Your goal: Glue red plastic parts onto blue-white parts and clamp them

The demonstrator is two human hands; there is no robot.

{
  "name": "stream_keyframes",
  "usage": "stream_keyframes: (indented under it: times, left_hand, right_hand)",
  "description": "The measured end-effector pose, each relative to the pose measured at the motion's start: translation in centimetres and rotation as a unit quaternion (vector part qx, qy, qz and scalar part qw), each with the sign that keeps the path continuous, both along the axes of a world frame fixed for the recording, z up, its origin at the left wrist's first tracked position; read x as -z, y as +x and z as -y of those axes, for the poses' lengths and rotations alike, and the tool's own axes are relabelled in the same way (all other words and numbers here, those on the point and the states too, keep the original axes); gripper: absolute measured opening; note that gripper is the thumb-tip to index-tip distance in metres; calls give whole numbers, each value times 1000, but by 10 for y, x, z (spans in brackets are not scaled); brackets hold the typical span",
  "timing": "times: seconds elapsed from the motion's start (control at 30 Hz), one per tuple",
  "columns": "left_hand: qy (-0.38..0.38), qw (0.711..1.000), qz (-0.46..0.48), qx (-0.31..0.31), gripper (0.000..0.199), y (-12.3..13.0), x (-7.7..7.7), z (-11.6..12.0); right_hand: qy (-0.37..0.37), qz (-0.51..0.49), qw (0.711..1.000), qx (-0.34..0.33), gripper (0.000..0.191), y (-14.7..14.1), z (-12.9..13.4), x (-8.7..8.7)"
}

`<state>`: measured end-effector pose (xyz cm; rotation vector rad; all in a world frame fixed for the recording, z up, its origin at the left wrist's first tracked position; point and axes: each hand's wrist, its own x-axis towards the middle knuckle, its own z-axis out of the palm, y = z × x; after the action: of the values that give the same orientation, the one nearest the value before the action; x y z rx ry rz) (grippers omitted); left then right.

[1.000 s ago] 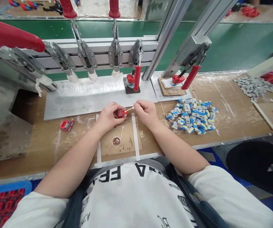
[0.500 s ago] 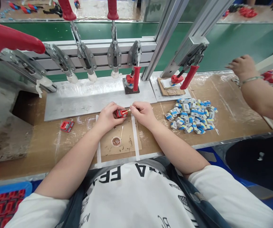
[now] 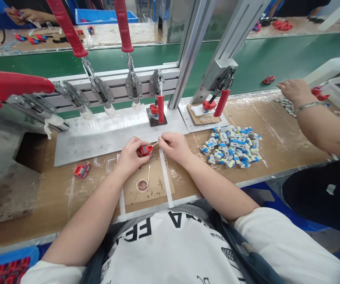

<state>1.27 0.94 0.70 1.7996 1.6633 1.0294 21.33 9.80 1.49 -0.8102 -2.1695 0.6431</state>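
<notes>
My left hand (image 3: 133, 156) is closed on a small red and grey plastic part (image 3: 146, 150), held above the cardboard sheet. Between the fingers of my right hand (image 3: 172, 146) is a thin cotton swab (image 3: 155, 144), its tip at the red part. Below my hands sits a small round dish (image 3: 142, 185) of brownish liquid, with a second cotton swab (image 3: 149, 173) leaning at its rim. Another red and grey part (image 3: 81, 170) lies on the bench to the left of my left hand.
A heap of grey, blue and yellow pieces (image 3: 231, 146) lies to the right. Red-handled toggle clamps (image 3: 160, 108) line the metal frame behind. A co-worker's arm (image 3: 314, 110) reaches in at right. A blue tray (image 3: 34, 254) of red parts stands at lower left.
The view has tilted up, showing more of the far bench. My hands keep the same hold on the part and swab. A red part now shows on the green surface near the co-worker's hand.
</notes>
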Motion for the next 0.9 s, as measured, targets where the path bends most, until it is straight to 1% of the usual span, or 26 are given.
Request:
stream_keyframes:
  times: [0.1, 0.27, 0.5, 0.57, 0.77, 0.9]
  left_hand:
    - [-9, 1000, 2, 4, 29, 0, -1, 0]
    - [-5, 1000, -6, 7, 29, -1, 0, 0]
    - [-7, 1000, 4, 0, 28, 1, -2, 1]
    - [-8, 1000, 7, -2, 29, 1, -2, 2]
    - [1, 1000, -2, 3, 28, 0, -1, 0]
    - [-3, 1000, 8, 8, 28, 1, -1, -2]
  right_hand:
    - [-4, -22, 999, -31, 39, 0, 1, 1]
    - [-21, -31, 998, -42, 41, -2, 2, 3]
    - [-5, 5, 1000, -1, 40, -1, 0, 3]
    - [-5, 13, 1000, 0, 40, 0, -1, 3]
    - [-26, 12, 997, -68, 37, 2, -2, 0]
    - [-22, -5, 995, -96, 39, 5, 1, -4]
